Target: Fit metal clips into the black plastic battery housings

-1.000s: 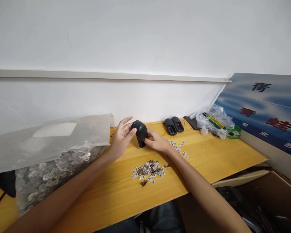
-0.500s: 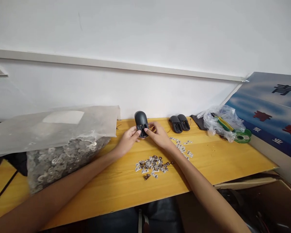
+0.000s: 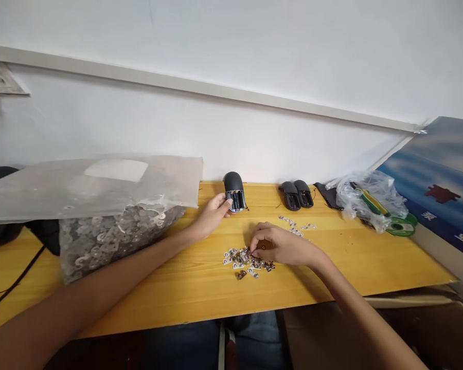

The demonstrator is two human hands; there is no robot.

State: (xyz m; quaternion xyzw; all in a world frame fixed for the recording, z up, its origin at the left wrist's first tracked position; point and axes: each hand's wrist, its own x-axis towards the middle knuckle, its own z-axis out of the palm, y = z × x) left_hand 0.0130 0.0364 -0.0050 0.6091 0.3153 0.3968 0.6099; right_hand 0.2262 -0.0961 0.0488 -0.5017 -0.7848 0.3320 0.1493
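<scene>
My left hand [image 3: 216, 210] grips the lower left side of a black rounded casing [image 3: 234, 186], thumb in front. Its battery compartment faces me, showing dark slots. Over a pile of small metal battery contacts [image 3: 239, 257] is my right hand [image 3: 273, 244], with thumb and fingers pinched together at the pile's right side. Whatever lies between those fingertips is hidden. Beyond my right hand, more small contacts [image 3: 293, 227] lie scattered on the wooden table [image 3: 193, 293].
Two similar black casings [image 3: 298, 195] stand near the wall. To the left lies a large plastic bag [image 3: 111, 236] full of metal pieces. At right are a clear bag [image 3: 374, 198] with yellow-green pliers [image 3: 374, 202], a green spool [image 3: 402, 226] and an open cardboard box [image 3: 428, 318].
My right hand has let go of the casing and come down toward me to the pile of contacts. The left hand still holds the casing. The whole view has shifted slightly.
</scene>
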